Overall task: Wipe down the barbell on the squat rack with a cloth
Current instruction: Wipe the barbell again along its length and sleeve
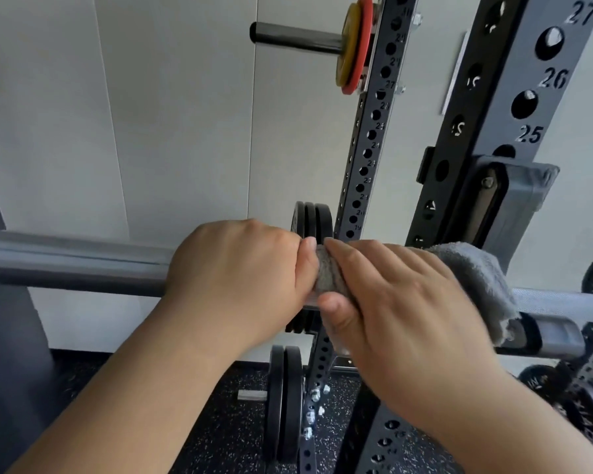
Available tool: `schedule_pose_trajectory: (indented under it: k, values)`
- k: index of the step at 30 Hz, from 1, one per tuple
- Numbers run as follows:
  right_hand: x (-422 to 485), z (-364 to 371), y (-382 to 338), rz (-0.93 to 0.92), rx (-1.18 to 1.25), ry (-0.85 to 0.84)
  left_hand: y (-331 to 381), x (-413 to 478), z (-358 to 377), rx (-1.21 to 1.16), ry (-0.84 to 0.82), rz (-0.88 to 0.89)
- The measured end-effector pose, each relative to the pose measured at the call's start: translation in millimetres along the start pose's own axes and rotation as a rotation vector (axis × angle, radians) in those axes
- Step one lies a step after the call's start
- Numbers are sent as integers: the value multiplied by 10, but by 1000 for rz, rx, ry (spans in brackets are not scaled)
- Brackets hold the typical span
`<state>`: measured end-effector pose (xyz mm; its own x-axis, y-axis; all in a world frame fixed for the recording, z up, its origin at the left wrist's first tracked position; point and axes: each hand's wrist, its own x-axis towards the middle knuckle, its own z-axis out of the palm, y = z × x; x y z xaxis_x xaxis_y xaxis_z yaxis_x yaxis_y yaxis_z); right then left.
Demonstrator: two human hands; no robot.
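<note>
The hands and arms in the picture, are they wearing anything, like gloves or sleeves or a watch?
No. The bare left hand and bare right hand wear no gloves or rings that show. The left forearm and right forearm are uncovered as far as the picture reaches: no sleeves, watch or bracelet. The fingernails look short and unpainted.

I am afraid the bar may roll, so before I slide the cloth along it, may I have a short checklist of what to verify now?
1. The cloth lies wrapped over the barbell: ok.
2. The right hand grips the cloth round the bar: ok.
3. The left hand is curled on the barbell beside the cloth: ok.
4. The sleeve left of the hands is bare: ok.
5. The barbell is seated on the rack: cannot tell, its support is not plainly visible.
</note>
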<state>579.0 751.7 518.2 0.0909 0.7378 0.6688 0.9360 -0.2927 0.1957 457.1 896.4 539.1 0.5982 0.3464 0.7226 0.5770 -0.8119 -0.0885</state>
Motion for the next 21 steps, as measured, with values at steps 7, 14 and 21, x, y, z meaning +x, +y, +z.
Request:
schedule_pose_trajectory:
  k: [7, 14, 21]
  values:
    - [13, 32, 142, 167, -115, 176, -4, 102, 6, -63, 8, -17]
    - [281, 173, -250, 28, 8, 168, -30, -280, -25, -222, 236, 54]
    - [128, 25, 3, 67, -46, 99, -373, -662, -299, -184, 331, 54]
